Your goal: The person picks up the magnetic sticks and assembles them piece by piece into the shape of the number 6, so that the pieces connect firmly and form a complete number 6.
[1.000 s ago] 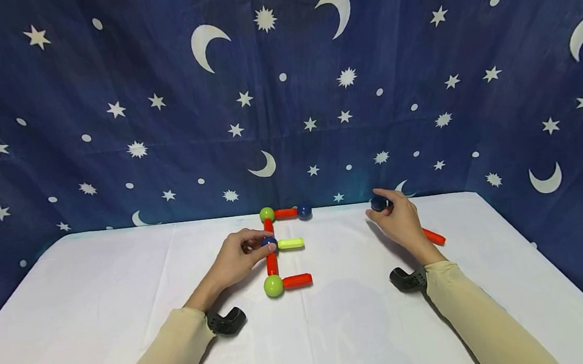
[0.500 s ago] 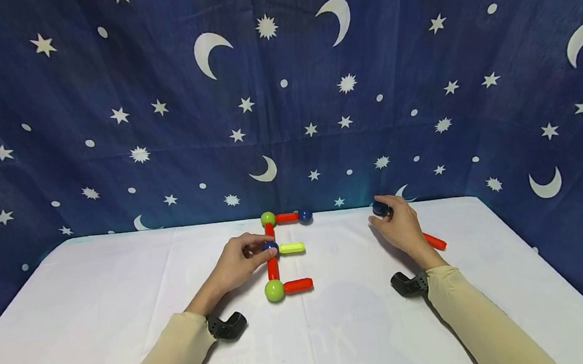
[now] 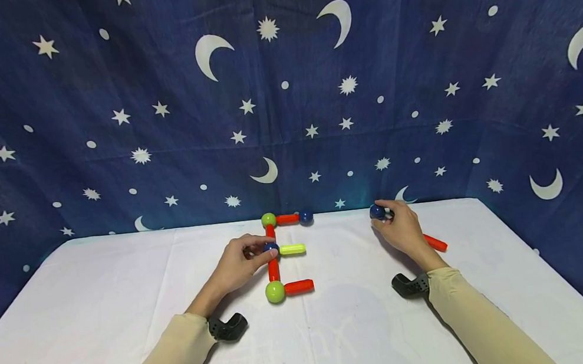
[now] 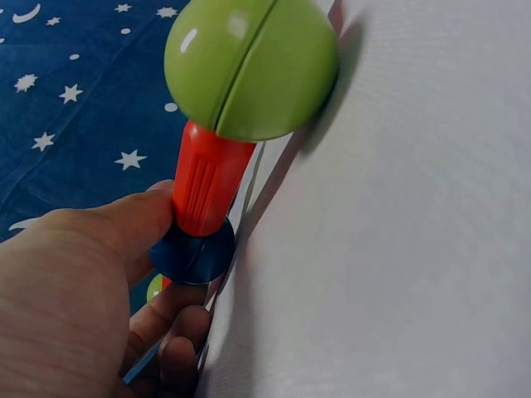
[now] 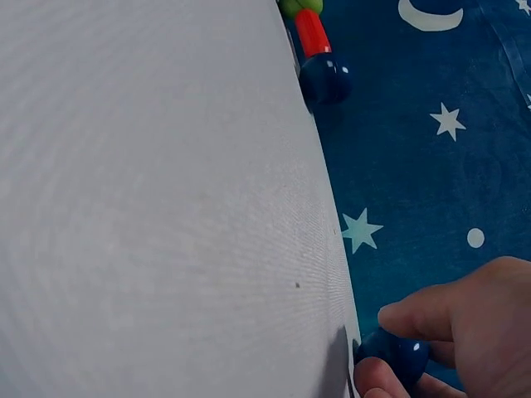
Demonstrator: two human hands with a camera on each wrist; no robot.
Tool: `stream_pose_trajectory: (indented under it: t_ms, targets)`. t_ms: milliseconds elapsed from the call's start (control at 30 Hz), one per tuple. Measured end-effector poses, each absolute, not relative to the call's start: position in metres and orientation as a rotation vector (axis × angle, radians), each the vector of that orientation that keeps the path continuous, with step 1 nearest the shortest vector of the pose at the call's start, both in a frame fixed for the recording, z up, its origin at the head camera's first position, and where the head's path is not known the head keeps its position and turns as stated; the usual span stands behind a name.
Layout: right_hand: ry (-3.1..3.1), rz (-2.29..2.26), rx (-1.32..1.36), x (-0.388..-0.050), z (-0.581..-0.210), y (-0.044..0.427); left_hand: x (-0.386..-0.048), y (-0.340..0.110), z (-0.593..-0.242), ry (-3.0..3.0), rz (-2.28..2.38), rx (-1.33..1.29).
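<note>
In the head view, a letter-like frame of rods and balls lies at the table's middle. My left hand point(image 3: 236, 263) pinches its middle blue ball point(image 3: 271, 247), between two red rods point(image 3: 273, 270). A yellow rod point(image 3: 292, 249) points right from that ball. Green balls point(image 3: 275, 291) sit at the near and far ends, each with a red rod point(image 3: 299, 287) to its right. The far rod ends in another blue ball point(image 3: 306, 216). Over at the back right, my right hand point(image 3: 402, 227) holds a loose blue ball point(image 5: 405, 355) between thumb and fingers, apart from the frame.
A loose red rod point(image 3: 435, 242) lies just right of my right hand, partly hidden by it. White cloth covers the table point(image 3: 339, 331). A dark blue curtain point(image 3: 311, 162) with moons and stars hangs along the back edge.
The ball in my right hand has shifted slightly left and shows more between the fingers. My left hand stays on the middle blue ball. The head view has tilted up a little.
</note>
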State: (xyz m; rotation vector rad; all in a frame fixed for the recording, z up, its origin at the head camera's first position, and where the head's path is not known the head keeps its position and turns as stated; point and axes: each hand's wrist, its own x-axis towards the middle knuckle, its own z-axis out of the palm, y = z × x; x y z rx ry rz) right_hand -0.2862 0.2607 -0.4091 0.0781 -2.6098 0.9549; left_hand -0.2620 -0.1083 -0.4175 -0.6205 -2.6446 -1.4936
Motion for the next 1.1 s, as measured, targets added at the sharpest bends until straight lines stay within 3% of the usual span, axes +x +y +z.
stream_pose_trajectory:
  t_ms: [833,1100]
  targets:
    - [-2.588,1.031,0.086,-0.286,-0.41,0.261,-0.262,-0.108,-0.419,-2.64,-1.482,-0.63]
    - [-2.641,1.114,0.209,-0.284,-0.406,0.252,-0.262,-0.109,-0.419,-2.638,-1.487,-0.632]
